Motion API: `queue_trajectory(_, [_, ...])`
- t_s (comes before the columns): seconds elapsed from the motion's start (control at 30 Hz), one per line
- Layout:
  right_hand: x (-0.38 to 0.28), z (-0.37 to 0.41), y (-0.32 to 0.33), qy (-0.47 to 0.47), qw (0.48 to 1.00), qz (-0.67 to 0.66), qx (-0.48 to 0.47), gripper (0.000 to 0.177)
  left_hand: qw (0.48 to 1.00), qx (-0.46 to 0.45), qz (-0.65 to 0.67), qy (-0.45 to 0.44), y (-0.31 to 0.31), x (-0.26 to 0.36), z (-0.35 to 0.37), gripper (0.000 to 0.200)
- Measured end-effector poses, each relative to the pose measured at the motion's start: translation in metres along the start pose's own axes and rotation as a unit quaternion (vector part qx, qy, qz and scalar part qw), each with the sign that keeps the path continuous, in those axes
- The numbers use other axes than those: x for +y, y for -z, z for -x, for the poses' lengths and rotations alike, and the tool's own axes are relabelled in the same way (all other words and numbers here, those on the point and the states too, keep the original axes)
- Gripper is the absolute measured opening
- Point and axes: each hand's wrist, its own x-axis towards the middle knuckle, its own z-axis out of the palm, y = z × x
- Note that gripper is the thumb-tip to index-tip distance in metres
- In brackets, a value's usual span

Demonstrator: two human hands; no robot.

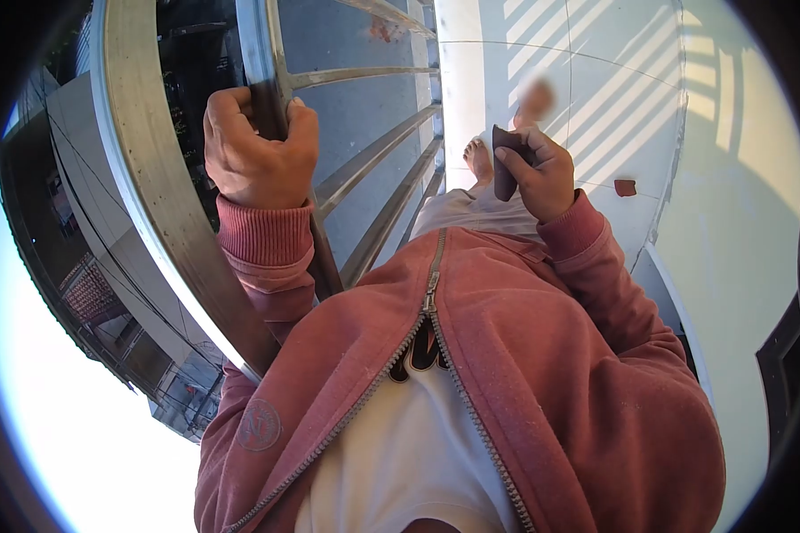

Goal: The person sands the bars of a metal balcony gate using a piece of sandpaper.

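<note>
My left hand (262, 147) is wrapped round a metal bar (262, 53) of the railing, its thumb on the near side and its fingers curled over the far side. In my right hand (542, 173) is a folded, dark brown piece of sandpaper (505, 164), pinched between thumb and fingers. It is held in front of my legs, apart from the railing. A small reddish-brown scrap (626, 187) lies on the tiled floor to the right.
A wide metal top rail (142, 115) runs along my left, with thinner crossbars (378, 155) beside it. Beyond are rooftops and wires far below. My bare feet (478, 160) stand on pale tiles (613, 107) striped by sunlight. A dark object (787, 346) stands at the right edge.
</note>
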Motion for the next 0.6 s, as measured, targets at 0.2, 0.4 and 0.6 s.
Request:
queue_trajectory(0.2, [0.007,0.006,0.005,-0.01,1.0,0.019,0.004,0.012,0.998,0.014,-0.037,-0.053,-0.001,-0.002,0.008,0.025])
queue_trajectory(0.4, [0.007,0.003,0.005,-0.037,0.999,0.003,0.025,0.012,0.991,0.014,-0.112,-0.068,-0.017,0.001,0.003,0.024])
queue_trajectory(0.6, [0.005,0.005,0.005,-0.005,1.0,-0.001,-0.006,0.013,0.995,0.0,-0.032,-0.095,-0.015,-0.004,0.004,0.029])
